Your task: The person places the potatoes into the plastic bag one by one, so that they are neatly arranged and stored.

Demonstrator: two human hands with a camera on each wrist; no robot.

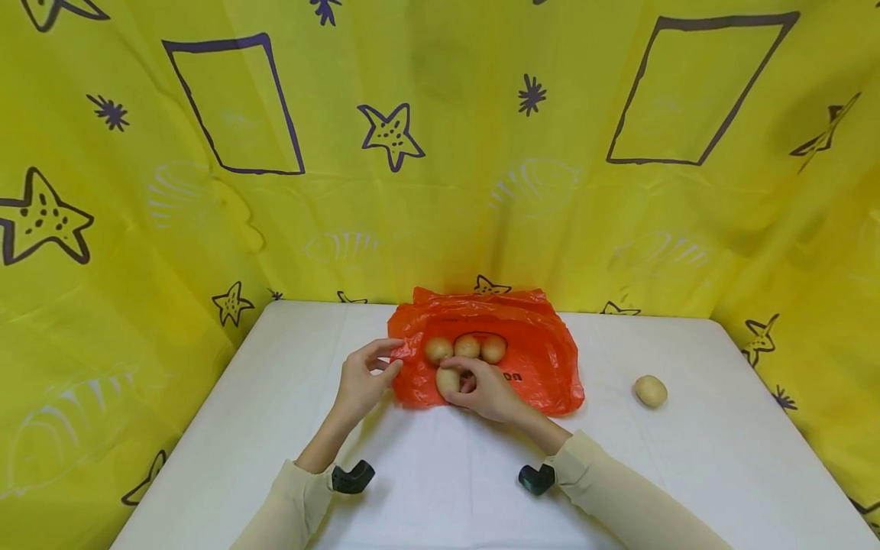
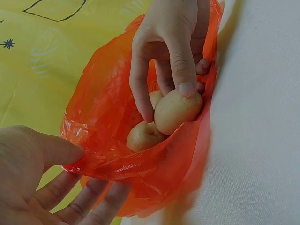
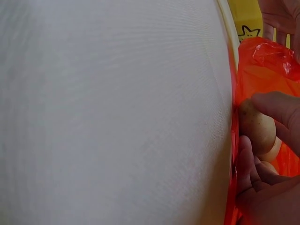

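Observation:
A red plastic bag lies on the white table with its mouth spread toward me. My left hand pinches the bag's left edge between thumb and fingers, and the bag's rim is lifted in the left wrist view. At the bag's mouth my right hand grips a potato with thumb and fingertips. Behind that potato, three more rest in the bag: a left potato, a middle potato and a right potato. The right wrist view shows the gripped potato low against the bag's front edge.
One loose potato sits on the white tabletop, well to the right of the bag. A yellow curtain with drawn starfish hangs behind the table and along both sides. Black devices are worn at both wrists.

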